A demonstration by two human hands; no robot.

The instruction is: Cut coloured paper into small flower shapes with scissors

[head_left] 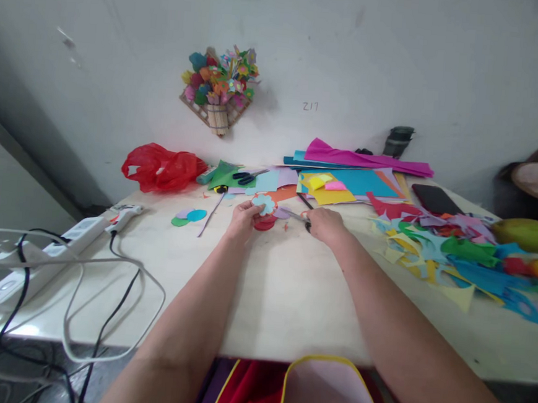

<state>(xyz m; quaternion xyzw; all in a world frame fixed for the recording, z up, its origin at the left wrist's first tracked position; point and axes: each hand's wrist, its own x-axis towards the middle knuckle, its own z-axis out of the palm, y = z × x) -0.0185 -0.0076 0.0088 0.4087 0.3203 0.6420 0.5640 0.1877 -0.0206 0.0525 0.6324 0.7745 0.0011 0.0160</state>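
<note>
Left hand (245,216) pinches a paper flower (264,205) — right hand (325,224) curls round scissors (307,225), just beside the flower. Slipping scissors could tear it.

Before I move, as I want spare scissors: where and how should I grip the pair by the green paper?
I'd take those scissors by the dark handles, from above on the left: they seem to lie flat, handles leftward and blades pointing right.

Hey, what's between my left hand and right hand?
In the head view, between your left hand and right hand: a pale blue paper flower, red paper pieces, a lilac piece and scissors.
</note>
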